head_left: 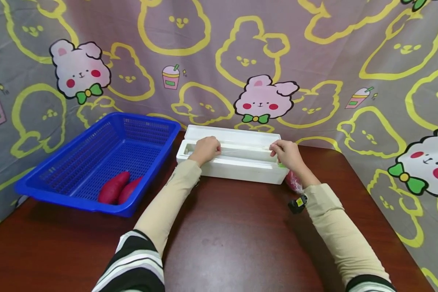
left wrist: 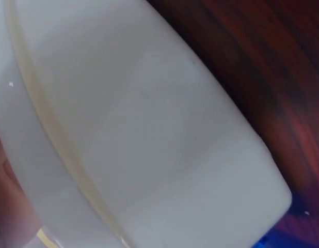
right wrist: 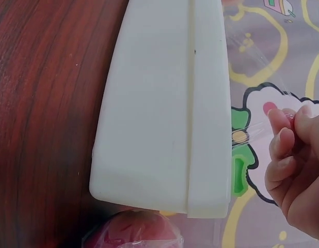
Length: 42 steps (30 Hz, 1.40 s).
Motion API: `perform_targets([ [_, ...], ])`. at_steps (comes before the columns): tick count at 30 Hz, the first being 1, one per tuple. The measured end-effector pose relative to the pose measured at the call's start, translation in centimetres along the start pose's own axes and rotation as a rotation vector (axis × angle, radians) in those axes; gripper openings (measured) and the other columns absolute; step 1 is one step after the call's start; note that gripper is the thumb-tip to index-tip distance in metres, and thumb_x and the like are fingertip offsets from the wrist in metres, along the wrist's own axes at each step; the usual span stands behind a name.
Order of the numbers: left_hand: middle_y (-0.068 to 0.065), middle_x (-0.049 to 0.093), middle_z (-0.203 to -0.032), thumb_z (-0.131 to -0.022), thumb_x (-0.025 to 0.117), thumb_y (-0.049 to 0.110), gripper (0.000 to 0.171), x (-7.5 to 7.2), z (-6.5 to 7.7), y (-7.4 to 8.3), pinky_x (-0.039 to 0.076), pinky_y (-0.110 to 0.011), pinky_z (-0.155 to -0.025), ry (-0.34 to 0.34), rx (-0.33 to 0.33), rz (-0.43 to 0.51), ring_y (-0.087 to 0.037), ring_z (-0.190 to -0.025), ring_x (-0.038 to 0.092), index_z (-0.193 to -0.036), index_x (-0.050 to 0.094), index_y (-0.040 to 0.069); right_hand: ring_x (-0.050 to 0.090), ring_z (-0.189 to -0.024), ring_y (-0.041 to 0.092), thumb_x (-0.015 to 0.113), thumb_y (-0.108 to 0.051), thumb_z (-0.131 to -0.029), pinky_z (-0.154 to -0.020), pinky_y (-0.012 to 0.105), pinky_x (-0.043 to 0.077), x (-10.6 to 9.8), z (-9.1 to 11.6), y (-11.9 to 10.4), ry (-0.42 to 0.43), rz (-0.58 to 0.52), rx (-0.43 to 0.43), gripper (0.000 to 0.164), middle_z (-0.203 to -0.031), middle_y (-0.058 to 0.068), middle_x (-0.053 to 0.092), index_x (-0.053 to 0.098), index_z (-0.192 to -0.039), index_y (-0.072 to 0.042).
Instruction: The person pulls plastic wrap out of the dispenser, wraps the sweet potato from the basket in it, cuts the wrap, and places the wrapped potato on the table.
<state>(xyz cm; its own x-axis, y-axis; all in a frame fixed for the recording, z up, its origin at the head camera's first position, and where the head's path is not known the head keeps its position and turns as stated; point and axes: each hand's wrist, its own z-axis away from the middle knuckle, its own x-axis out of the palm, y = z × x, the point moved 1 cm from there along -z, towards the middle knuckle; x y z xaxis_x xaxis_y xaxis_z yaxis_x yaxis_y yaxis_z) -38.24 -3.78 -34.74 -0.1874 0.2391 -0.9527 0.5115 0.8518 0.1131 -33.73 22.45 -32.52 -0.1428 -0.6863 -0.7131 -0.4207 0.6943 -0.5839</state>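
A long white cling film dispenser box (head_left: 237,168) lies across the far part of the table with its lid (head_left: 233,134) tipped back. Clear cling film (right wrist: 256,129) rises from it, stretched between the two hands. My right hand (head_left: 288,155) pinches the film between thumb and fingertips above the box's right end. Over the left part of the box's opening, my left hand (head_left: 205,149) has its fingers curled and grips the film; its fingertips are mostly hidden. A red sweet potato wrapped in film (head_left: 293,181) lies against the box's right end, partly behind the right wrist.
A blue plastic basket (head_left: 84,205) stands on the left of the brown table (head_left: 219,243), with two red sweet potatoes (head_left: 114,187) in its near corner. A patterned cloth (head_left: 204,61) hangs right behind the box and along the table's right side.
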Motion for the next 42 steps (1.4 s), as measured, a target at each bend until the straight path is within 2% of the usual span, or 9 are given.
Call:
perform_targets([
  [5,-0.003,0.063,-0.086,-0.084,0.062,0.020,0.009,-0.2,0.4,-0.4,0.047,-0.037,-0.066,-0.004,0.005,0.006,-0.021,-0.081,0.058,-0.084,0.069,0.013,0.052,-0.044,0.027,0.049,-0.008,-0.092,-0.039,0.023,0.038,-0.1,0.0,0.1,0.015,-0.018,0.032,0.021,-0.066,0.013,0.061,0.062,-0.083,0.006],
  [11,-0.003,0.065,-0.085,-0.084,0.061,0.023,0.012,-0.5,0.9,-0.4,0.048,-0.035,-0.064,0.065,0.031,-0.009,-0.020,-0.080,0.060,-0.084,0.066,0.012,0.051,-0.041,0.018,0.049,-0.009,-0.092,-0.038,0.023,0.039,-0.2,0.1,0.1,0.022,-0.050,0.079,0.023,-0.067,0.014,0.062,0.062,-0.086,0.008],
  [18,-0.007,0.062,-0.082,-0.087,0.058,0.018,0.011,-0.4,0.9,-0.7,0.047,-0.037,-0.065,0.115,0.022,0.083,-0.024,-0.079,0.059,-0.084,0.061,0.009,0.052,-0.039,0.017,0.047,-0.010,-0.093,-0.037,0.024,0.041,-0.4,0.1,-0.3,0.019,-0.113,0.136,0.024,-0.070,0.018,0.062,0.060,-0.089,0.010],
  [22,-0.010,0.060,-0.084,-0.091,0.051,0.017,0.013,-0.3,0.8,-0.8,0.045,-0.039,-0.070,0.067,0.024,0.137,-0.027,-0.082,0.058,-0.089,0.057,0.005,0.052,-0.038,0.013,0.046,-0.011,-0.094,-0.038,0.025,0.044,-0.4,0.1,-0.4,0.010,-0.170,0.195,0.026,-0.072,0.021,0.063,0.058,-0.092,0.012],
  [25,-0.011,0.060,-0.085,-0.093,0.049,0.018,0.016,-0.2,0.9,-0.8,0.044,-0.038,-0.073,0.006,0.059,0.154,-0.026,-0.083,0.057,-0.090,0.056,0.004,0.053,-0.039,0.011,0.045,-0.012,-0.094,-0.040,0.026,0.046,-0.4,0.1,-0.5,0.008,-0.216,0.233,0.028,-0.074,0.022,0.063,0.057,-0.094,0.014],
  [28,-0.010,0.060,-0.086,-0.089,0.055,0.023,0.021,-0.1,0.9,-1.0,0.043,-0.036,-0.076,-0.053,0.117,0.183,-0.024,-0.082,0.056,-0.090,0.059,0.002,0.054,-0.040,0.009,0.044,-0.011,-0.094,-0.042,0.026,0.048,-0.4,0.0,-0.5,0.016,-0.255,0.247,0.028,-0.076,0.023,0.063,0.055,-0.095,0.015],
  [31,-0.010,0.061,-0.084,-0.082,0.065,0.023,0.021,-0.2,0.9,-1.4,0.044,-0.035,-0.075,-0.062,0.140,0.186,-0.023,-0.081,0.056,-0.086,0.063,0.002,0.055,-0.041,0.009,0.044,-0.010,-0.094,-0.044,0.027,0.049,-0.4,-0.1,-0.6,0.020,-0.277,0.242,0.029,-0.076,0.024,0.063,0.055,-0.095,0.016],
  [37,-0.005,0.059,-0.074,-0.075,0.068,0.009,0.009,-1.0,1.9,-3.1,0.046,-0.037,-0.064,-0.006,0.010,0.027,-0.022,-0.075,0.056,-0.068,0.064,0.010,0.056,-0.043,0.009,0.044,-0.012,-0.094,-0.044,0.028,0.049,-0.7,-0.1,-0.6,0.024,-0.282,0.236,0.030,-0.075,0.021,0.063,0.055,-0.095,0.016],
  [42,-0.008,0.059,-0.076,-0.076,0.068,0.014,0.005,-2.2,3.0,-4.2,0.047,-0.040,-0.064,0.080,-0.069,-0.029,-0.025,-0.075,0.058,-0.073,0.070,0.011,0.055,-0.041,0.010,0.044,-0.012,-0.094,-0.043,0.028,0.049,-1.2,-0.2,-0.4,0.034,-0.282,0.243,0.030,-0.073,0.018,0.063,0.054,-0.096,0.016],
])
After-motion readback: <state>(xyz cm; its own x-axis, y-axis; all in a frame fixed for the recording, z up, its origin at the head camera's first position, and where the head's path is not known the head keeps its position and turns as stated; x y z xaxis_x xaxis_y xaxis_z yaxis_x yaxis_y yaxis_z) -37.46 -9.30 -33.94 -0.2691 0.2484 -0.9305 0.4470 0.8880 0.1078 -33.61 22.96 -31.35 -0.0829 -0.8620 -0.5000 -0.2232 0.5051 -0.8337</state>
